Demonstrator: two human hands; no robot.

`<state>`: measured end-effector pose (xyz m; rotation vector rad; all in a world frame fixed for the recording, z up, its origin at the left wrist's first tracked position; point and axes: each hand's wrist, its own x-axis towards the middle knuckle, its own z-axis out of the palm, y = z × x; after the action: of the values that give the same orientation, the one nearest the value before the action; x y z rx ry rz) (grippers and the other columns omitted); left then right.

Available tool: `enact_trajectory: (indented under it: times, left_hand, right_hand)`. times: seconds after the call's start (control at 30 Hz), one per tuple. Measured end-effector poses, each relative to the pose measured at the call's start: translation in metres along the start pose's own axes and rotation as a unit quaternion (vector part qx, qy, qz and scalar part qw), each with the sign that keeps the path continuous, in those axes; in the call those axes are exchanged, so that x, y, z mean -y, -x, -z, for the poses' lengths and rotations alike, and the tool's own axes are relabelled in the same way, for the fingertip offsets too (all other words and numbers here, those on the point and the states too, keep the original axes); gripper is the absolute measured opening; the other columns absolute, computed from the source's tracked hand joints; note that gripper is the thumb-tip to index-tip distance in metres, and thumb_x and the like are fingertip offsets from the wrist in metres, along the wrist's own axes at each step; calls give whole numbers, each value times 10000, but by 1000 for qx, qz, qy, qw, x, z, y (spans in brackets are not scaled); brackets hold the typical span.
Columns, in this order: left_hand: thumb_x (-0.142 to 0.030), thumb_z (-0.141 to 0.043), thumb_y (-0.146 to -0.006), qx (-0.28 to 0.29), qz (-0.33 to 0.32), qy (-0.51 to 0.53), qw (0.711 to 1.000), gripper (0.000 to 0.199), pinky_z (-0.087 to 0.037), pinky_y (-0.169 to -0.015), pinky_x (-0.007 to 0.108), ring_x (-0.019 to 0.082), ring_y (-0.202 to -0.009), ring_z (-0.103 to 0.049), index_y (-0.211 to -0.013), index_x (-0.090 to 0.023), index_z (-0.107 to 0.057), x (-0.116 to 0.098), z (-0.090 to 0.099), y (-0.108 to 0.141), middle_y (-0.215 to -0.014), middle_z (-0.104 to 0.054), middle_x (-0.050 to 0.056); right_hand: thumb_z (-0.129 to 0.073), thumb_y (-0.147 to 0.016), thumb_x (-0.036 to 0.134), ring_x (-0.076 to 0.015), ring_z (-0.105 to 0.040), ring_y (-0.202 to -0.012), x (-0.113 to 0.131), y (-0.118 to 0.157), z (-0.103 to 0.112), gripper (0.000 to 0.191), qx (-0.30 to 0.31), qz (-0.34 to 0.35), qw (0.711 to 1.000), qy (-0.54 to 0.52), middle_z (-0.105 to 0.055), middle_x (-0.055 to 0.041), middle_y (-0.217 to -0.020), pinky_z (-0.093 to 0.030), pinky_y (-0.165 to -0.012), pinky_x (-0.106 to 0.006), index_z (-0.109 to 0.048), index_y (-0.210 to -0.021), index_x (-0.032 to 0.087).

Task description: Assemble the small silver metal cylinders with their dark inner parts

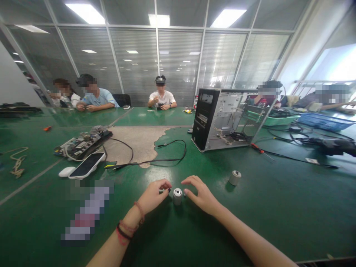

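A small silver metal cylinder [177, 197] stands upright on the green table, between my two hands. Just left of it is my left hand [157, 193], thumb and fingers curved toward each other around a small dark thing at the fingertips, too small to name. On the other side my right hand [198, 193] has its thumb and fingers apart; a tiny shiny piece [185, 194] shows by the thumb tip, and whether it is touched is unclear. Farther right, a second silver cylinder [235, 178] stands on the table.
An open computer case [222, 120] stands behind, with a red screwdriver [258, 148] beside it. Left are a phone [87, 165], a white case [66, 171], a circuit assembly [83, 142] and a black cable [164, 160]. Several people sit around the table.
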<state>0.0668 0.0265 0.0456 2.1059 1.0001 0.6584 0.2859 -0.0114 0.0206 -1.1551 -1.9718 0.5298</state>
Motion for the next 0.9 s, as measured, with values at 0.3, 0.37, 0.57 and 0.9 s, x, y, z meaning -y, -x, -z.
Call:
enact_trajectory:
  times: [0.3,0.37,0.57,0.9]
  left_hand:
    - [-174,-457,-788,-3,5,-22,1000,186,-459,-727,242,157,-790,-602,-869,-168,-624,-2,1,1,-831,-661,30]
    - [-174,-457,-789,-3,5,-22,1000,186,-459,-730,243,157,-791,-602,-871,-168,-624,-1,1,1,-833,-660,30]
    - [-169,-455,-792,-2,1,-19,1000,181,-458,-733,242,155,-794,-601,-866,-169,-620,0,1,1,-834,-658,31]
    - [-194,-462,-803,-12,-1,-30,999,179,-455,-739,240,152,-791,-601,-867,-173,-628,2,0,0,-830,-659,32]
  right_hand:
    - [-659,-743,373,-225,-493,-985,11,3,-20,393,47,-6,999,2,-547,-62,-1037,-394,-870,-359,-534,-1082,219]
    - [-652,-753,352,-220,-497,-967,9,2,-23,349,44,-11,999,0,-555,-55,-1016,-396,-857,-355,-540,-1055,218]
    - [-654,-754,301,-211,-506,-935,8,0,-25,285,32,-8,999,-9,-572,-41,-974,-396,-836,-345,-553,-1006,215]
    - [-600,-793,310,-209,-522,-947,2,-6,-1,271,-26,8,999,23,-585,-56,-981,-410,-842,-337,-549,-1041,212]
